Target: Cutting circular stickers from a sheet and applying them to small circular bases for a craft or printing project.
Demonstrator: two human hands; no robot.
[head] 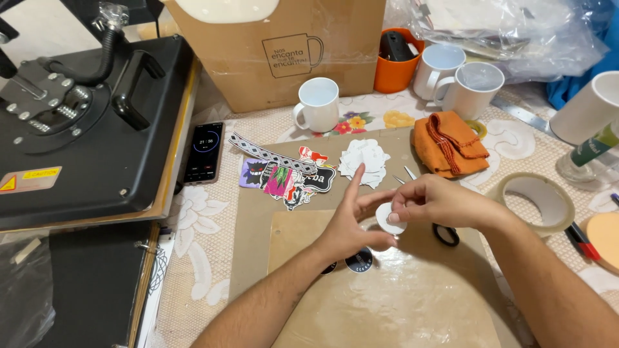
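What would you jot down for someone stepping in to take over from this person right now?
Left hand: fingers spread, thumb and fingertips on a small white round sticker.
Right hand: pinching the same sticker at its edge.
Nearby: two dark round stickers on the brown sheet below the hands, a pile of coloured stickers, a heap of white cut-outs, scissors partly under the right hand.
Done: stickers cut out.
Left: the white one remains in hand, not yet placed.

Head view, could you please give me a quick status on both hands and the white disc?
Left hand and right hand both pinching small white disc above brown paper sheet. Scissors partly hidden beneath right hand. Sticker pile lies apart.
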